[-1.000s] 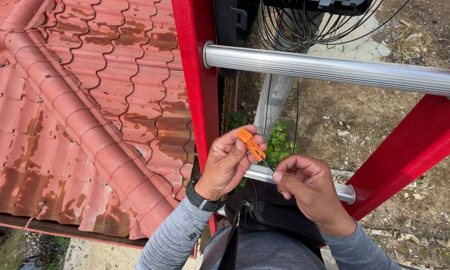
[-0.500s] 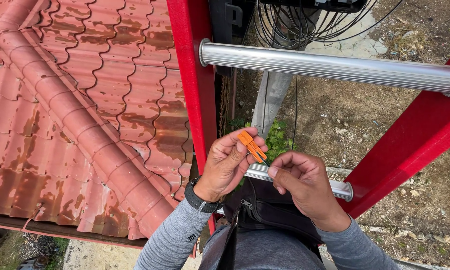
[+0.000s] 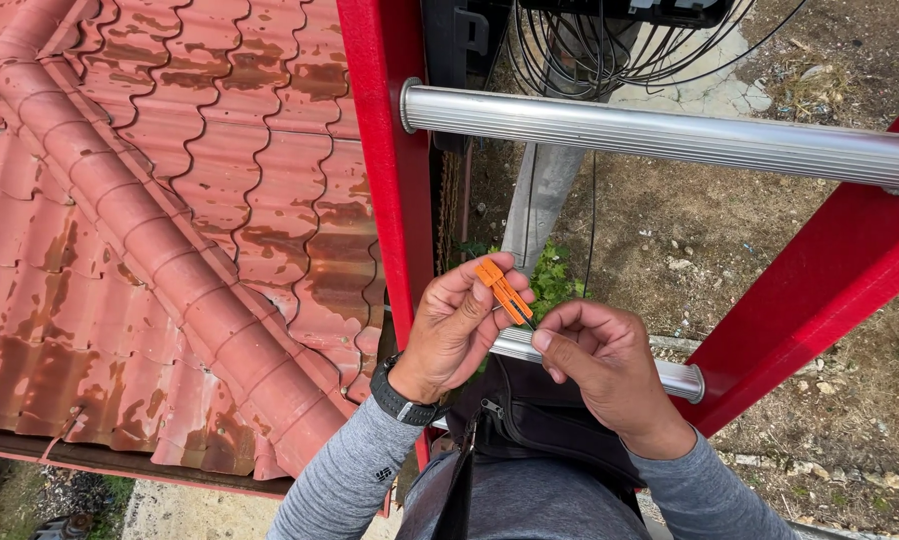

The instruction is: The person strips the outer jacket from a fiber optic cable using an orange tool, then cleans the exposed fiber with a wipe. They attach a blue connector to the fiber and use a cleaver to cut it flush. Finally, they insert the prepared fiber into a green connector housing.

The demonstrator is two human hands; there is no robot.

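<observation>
Up on the red ladder (image 3: pixel 394 200), left hand (image 3: pixel 454 330) fingers pinch an orange clip (image 3: pixel 502 290), right hand (image 3: pixel 604 365) fingers closed beside it

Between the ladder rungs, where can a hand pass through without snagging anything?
Free: the wide gap under the upper rung, bounded by the right rail, open down to the dirt. Crowded: near the left rail, where the pole and coiled cables sit, and the lower rung, where left hand with orange tool meets right hand.

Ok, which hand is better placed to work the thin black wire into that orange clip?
The right hand, probably. Its fingertips pinch at the lower end of the orange clip, where the thin wire seems to meet it. The left hand already grips the clip from the side, so it is busy steadying it.
</observation>
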